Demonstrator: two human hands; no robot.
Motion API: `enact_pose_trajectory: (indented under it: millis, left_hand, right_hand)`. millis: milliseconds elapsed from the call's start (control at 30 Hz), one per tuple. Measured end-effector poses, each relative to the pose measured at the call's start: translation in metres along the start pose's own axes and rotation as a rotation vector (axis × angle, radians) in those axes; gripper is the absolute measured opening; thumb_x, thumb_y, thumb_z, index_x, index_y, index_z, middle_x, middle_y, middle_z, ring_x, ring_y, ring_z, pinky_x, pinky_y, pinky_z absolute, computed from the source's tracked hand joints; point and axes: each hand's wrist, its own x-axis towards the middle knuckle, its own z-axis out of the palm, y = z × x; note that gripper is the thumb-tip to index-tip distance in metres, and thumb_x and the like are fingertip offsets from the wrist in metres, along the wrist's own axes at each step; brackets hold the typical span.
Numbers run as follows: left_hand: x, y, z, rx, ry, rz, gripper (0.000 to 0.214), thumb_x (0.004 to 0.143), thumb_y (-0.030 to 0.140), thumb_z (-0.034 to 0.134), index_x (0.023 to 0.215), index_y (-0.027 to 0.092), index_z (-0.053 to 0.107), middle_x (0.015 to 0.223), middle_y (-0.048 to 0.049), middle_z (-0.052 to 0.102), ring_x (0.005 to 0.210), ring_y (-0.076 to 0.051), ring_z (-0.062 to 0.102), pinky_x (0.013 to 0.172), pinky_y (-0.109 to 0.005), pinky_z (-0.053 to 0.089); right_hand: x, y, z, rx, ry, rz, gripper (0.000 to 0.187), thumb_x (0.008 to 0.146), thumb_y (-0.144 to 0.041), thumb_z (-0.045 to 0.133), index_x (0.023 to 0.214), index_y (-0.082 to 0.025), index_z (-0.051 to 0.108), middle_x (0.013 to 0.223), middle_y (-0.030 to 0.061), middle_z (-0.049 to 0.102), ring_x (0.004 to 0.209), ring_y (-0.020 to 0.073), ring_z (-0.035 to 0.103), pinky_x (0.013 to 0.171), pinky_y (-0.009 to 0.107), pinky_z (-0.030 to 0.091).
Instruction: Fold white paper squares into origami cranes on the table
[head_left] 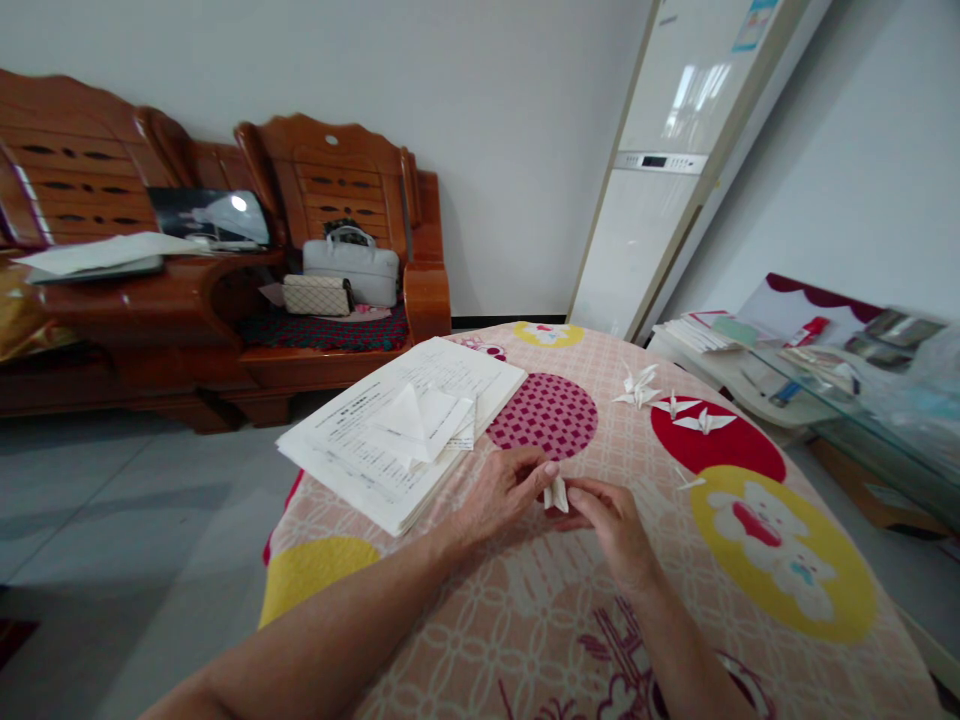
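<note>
A small folded piece of white paper [556, 494] is pinched between my two hands above the patterned tablecloth. My left hand [511, 488] has its thumb and fingers closed on the paper's left and upper side. From the right, my right hand [609, 515] grips its other edge with the fingertips. Parts of the paper are hidden behind the fingers. Folded paper cranes [703, 421] lie on the cloth to the right, with more cranes [637, 385] grouped just behind. Left of my hands, loose folded white sheets [420, 422] rest on a stack of printed papers [352, 465].
The round table's cloth [465, 640] carries coloured circles. At the right stands a glass-topped side table [806, 375] with papers and other items. Wooden armchairs [345, 190] holding bags [352, 270] are behind on the left. A tall white air conditioner [652, 220] stands at the wall.
</note>
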Motion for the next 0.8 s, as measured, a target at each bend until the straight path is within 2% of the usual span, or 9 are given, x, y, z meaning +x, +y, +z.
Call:
enact_pose_trajectory:
  millis: [433, 633, 800]
  left_hand:
    - [0.0001, -0.0053, 0.0008, 0.026, -0.006, 0.020, 0.050, 0.094, 0.051, 0.040, 0.073, 0.013, 0.065, 0.064, -0.0041, 0.062, 0.059, -0.012, 0.055, 0.054, -0.021, 0.037]
    - [-0.0004, -0.0020, 0.0003, 0.074, -0.008, 0.005, 0.048, 0.095, 0.047, 0.040, 0.074, 0.011, 0.064, 0.065, -0.0028, 0.061, 0.059, -0.011, 0.055, 0.054, -0.020, 0.036]
    - [-0.0003, -0.0015, 0.0000, 0.086, -0.005, 0.009, 0.046, 0.095, 0.045, 0.040, 0.073, 0.012, 0.064, 0.064, -0.0024, 0.061, 0.059, -0.011, 0.055, 0.054, -0.020, 0.036]
  right_hand:
    - [-0.0001, -0.0022, 0.0010, -0.008, -0.037, 0.013, 0.028, 0.083, -0.028, 0.058, 0.103, -0.017, 0.074, 0.093, 0.0079, 0.074, 0.084, 0.0256, 0.069, 0.065, 0.033, 0.057]
    - [0.0003, -0.0031, 0.0029, -0.042, -0.053, -0.052, 0.029, 0.078, -0.018, 0.060, 0.104, -0.017, 0.073, 0.093, 0.0067, 0.074, 0.080, 0.0209, 0.068, 0.069, 0.029, 0.054]
    - [0.0004, -0.0019, 0.0050, -0.138, 0.024, -0.131, 0.022, 0.078, -0.022, 0.061, 0.097, -0.016, 0.072, 0.087, 0.0066, 0.074, 0.077, 0.0197, 0.068, 0.073, 0.029, 0.053]
